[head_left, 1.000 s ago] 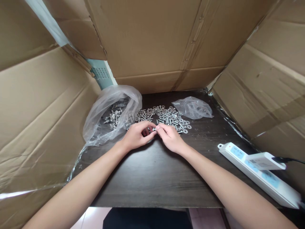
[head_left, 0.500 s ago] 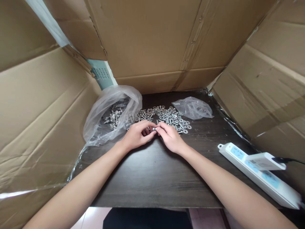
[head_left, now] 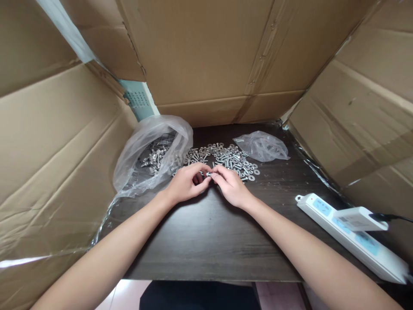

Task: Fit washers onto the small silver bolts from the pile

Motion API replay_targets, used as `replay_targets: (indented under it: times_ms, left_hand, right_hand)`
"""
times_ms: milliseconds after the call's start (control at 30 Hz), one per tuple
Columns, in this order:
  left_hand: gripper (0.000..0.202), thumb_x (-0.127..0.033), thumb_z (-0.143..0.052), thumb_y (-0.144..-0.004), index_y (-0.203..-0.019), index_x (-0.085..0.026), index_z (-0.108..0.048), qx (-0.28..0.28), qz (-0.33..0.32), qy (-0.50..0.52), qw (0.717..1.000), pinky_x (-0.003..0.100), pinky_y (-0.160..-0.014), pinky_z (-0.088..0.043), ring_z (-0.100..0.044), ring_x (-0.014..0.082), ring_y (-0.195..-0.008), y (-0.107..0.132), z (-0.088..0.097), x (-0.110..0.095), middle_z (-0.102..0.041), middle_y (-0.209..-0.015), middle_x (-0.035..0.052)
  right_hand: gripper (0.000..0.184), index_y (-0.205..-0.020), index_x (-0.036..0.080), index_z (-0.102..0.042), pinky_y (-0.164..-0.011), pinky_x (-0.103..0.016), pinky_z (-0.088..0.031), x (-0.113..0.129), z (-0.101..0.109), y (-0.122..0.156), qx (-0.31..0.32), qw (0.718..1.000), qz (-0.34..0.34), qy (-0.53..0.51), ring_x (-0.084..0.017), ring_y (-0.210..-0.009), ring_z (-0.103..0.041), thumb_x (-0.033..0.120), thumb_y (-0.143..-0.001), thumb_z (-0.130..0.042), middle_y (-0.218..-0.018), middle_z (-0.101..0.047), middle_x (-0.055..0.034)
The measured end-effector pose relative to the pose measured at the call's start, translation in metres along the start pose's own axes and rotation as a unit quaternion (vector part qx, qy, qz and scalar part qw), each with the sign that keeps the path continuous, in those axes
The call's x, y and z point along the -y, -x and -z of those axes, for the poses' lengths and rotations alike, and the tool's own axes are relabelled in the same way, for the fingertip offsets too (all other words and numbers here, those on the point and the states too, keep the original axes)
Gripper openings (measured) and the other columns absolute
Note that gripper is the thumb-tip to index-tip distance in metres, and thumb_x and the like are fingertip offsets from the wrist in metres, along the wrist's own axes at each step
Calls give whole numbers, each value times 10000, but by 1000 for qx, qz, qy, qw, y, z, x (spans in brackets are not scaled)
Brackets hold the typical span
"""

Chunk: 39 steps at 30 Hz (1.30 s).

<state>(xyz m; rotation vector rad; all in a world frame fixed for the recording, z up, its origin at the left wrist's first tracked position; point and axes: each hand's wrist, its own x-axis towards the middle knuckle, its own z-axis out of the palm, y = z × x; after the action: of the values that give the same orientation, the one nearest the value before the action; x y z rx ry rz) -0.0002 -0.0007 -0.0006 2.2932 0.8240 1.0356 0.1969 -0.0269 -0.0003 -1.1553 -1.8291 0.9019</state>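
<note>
Clear plastic bag (head_left: 142,146) holds bolts (head_left: 155,157) (smaller bag (head_left: 262,146) apart); left hand (head_left: 185,183) and right hand (head_left: 230,186) — fingertips together — pinch a small bolt (head_left: 208,174).

A makeshift packing bench: cardboard walls (head_left: 206,51), dark table (head_left: 206,232), loose screws (head_left: 226,157), power strip (head_left: 351,237)

Left hand (head_left: 185,185), right hand (head_left: 230,186) and both forearms (head_left: 122,241) are bare; lap clothing (head_left: 200,296) is dark.

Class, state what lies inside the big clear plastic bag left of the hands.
Inside the big plastic bag, a heap of silvery bolts shows through. Its cloudy, crumpled folds hide whatever lies deeper.
</note>
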Motion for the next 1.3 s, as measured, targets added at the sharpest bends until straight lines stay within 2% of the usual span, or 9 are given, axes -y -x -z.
replay_targets:
  times_ms: [300,633,1033,1300]
  left_hand:
    - [161,-204,-617,-880,-1034,-175,-652,8,4,2,1000,227,-617,-504,-597,116,-645,0,1,0,-668,-885,18]
    - [154,-194,-619,-876,-1027,-176,-642,4,0,0,1000,216,-605,-487,-596,104,-625,0,0,1,-657,-865,5]
    - [162,-203,-639,-891,-1052,-179,-636,9,8,10,1000,196,-583,-487,-606,91,-608,0,0,1,-672,-880,-3]
    - [138,-192,-631,-889,-1026,-175,-633,7,-4,1,1000,203,-590,-483,-592,97,-623,-1,0,0,-656,-876,4]
  right_hand:
    - [206,-930,189,-611,-778,-327,-411,-2,0,0,12,1000,24,-2,-202,-817,-593,311,-995,-459,-892,-655,-33]
    - [185,-969,184,-626,-759,-324,-424,-2,-1,0,15,1000,17,-10,-200,-796,-603,310,-976,-491,-875,-662,-28]
    - [299,-809,202,-525,-690,-313,-364,0,0,1,8,1000,11,17,-185,-696,-533,371,-1031,-415,-748,-581,-9]
    - [307,-807,203,-528,-685,-314,-358,1,-1,0,14,1000,7,19,-184,-693,-523,384,-1028,-415,-743,-569,-6]
